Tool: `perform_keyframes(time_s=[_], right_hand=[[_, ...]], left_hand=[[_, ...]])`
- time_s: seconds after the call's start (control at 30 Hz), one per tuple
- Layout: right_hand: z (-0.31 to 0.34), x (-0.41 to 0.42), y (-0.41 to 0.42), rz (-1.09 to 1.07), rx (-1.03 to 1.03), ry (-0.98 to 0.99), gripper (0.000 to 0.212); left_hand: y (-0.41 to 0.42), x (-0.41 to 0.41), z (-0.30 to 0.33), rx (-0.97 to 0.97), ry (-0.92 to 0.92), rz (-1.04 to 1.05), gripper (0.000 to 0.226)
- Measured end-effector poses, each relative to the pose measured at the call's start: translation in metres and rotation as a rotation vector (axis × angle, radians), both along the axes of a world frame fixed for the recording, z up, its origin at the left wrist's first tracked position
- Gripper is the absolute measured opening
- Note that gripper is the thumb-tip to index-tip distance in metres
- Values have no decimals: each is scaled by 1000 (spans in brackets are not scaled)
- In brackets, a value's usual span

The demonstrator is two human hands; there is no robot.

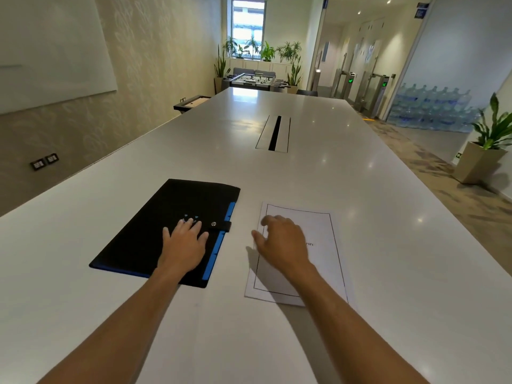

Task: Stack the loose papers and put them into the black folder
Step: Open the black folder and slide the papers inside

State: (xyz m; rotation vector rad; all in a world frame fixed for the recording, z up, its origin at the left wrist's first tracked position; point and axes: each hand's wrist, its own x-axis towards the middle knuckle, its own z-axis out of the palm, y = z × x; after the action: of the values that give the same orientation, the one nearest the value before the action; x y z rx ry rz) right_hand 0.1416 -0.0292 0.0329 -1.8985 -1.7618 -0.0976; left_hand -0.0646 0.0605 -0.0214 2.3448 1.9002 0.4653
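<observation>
A black folder (155, 231) with blue edges lies closed on the white table (388, 245), its snap strap fastened on the right side. My left hand (184, 243) rests flat on its cover, fingers spread, near the strap. To the right lies a small stack of white papers (324, 236) with a black printed border. My right hand (282, 241) hovers over the stack's left part with fingers curled and apart, holding nothing; whether it touches the paper is unclear.
A cable slot (274, 133) is set in the table's middle farther away. The table's left edge runs close to the folder. A potted plant (483, 153) stands on the floor at the right, water bottles (435, 106) behind it.
</observation>
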Motion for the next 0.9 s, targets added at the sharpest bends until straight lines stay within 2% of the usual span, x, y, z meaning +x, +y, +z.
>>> perform_keyframes(time_s=[0.27, 0.63, 0.83, 0.9], right_hand=[[-25, -61, 55, 148, -51, -17, 26], [-30, -86, 87, 57, -76, -272, 35], [-26, -88, 90, 110, -69, -325, 27], [-27, -90, 88, 139, -88, -381, 31]], left_hand=[[2, 2, -5, -15, -16, -20, 48], [8, -2, -11, -16, -59, -32, 49], [7, -2, -10, -7, -80, -42, 48], [7, -2, -9, -12, -86, -42, 47]])
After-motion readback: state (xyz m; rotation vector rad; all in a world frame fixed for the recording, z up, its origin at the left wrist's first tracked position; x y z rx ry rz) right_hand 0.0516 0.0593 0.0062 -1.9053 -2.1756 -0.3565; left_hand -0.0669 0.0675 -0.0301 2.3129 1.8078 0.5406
